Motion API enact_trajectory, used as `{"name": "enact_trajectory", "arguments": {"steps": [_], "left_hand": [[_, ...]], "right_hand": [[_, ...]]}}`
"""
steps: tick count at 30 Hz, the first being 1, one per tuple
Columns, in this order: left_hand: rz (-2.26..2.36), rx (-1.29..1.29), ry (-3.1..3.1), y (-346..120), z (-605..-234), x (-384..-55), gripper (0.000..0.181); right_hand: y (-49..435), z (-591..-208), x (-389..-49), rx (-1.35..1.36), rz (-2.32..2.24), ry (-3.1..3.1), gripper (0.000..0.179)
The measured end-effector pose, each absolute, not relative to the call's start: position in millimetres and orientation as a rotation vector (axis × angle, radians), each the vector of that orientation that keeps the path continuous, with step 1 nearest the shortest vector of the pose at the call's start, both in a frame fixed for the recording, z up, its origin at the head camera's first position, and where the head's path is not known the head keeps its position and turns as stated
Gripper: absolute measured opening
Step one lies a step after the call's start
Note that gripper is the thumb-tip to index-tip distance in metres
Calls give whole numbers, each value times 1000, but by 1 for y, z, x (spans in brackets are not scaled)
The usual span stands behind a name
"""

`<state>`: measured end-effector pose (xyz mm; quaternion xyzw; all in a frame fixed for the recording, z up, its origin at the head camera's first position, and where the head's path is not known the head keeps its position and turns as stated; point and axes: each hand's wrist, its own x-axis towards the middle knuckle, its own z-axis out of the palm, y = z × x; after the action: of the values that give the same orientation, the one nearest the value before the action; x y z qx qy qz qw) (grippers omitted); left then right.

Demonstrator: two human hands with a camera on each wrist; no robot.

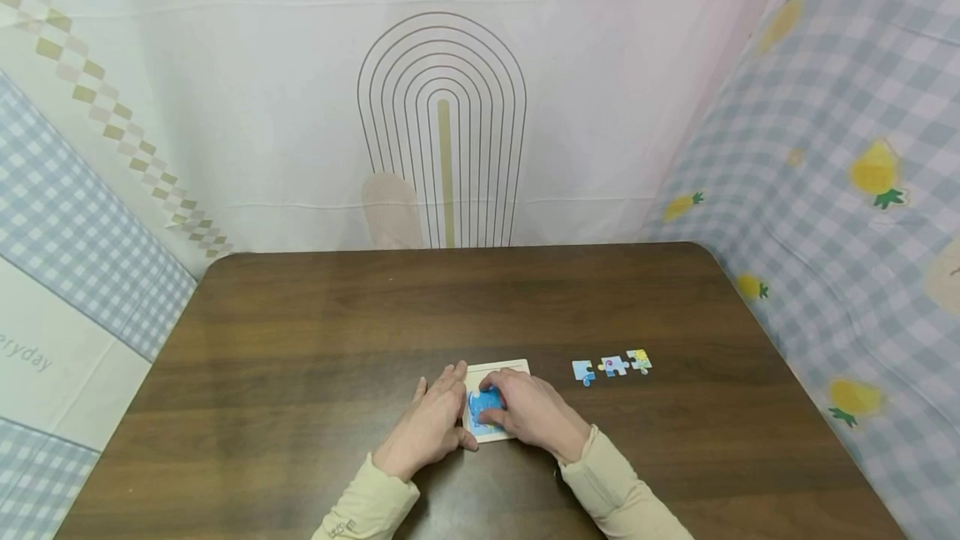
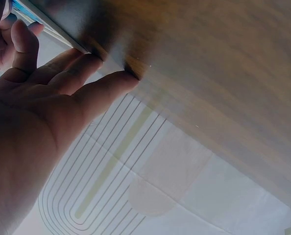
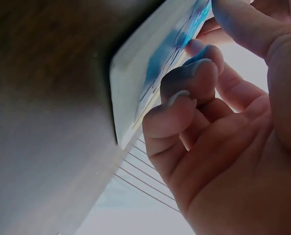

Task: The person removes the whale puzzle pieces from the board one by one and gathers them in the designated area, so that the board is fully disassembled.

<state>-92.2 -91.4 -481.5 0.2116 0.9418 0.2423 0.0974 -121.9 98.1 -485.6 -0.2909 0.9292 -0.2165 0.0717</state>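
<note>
A small light wooden puzzle tray (image 1: 491,367) lies on the table, with blue picture pieces set in its left part. My left hand (image 1: 431,423) rests along the tray's left side, fingers fairly straight and thumb at the near corner. In the left wrist view, the fingertips (image 2: 131,78) reach down to the tabletop by the tray's edge. Over the tray, my right hand (image 1: 536,411) has curled fingers and pinches a blue puzzle piece (image 1: 491,398) between thumb and index finger. The right hand hides the tray's right part.
To the right of the tray lie three loose jigsaw pieces: a blue one (image 1: 582,371), a pale patterned one (image 1: 613,366) and a yellow-and-blue one (image 1: 640,360). The brown wooden table (image 1: 315,332) meets a white printed cloth (image 1: 262,107) at its back edge.
</note>
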Motion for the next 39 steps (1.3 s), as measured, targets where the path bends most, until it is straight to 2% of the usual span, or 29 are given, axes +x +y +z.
{"name": "enact_trajectory", "arguments": {"steps": [39], "left_hand": [[715, 615, 2792, -91, -482, -92, 42]], "right_hand": [[97, -486, -122, -783, -816, 2677, 33]]}}
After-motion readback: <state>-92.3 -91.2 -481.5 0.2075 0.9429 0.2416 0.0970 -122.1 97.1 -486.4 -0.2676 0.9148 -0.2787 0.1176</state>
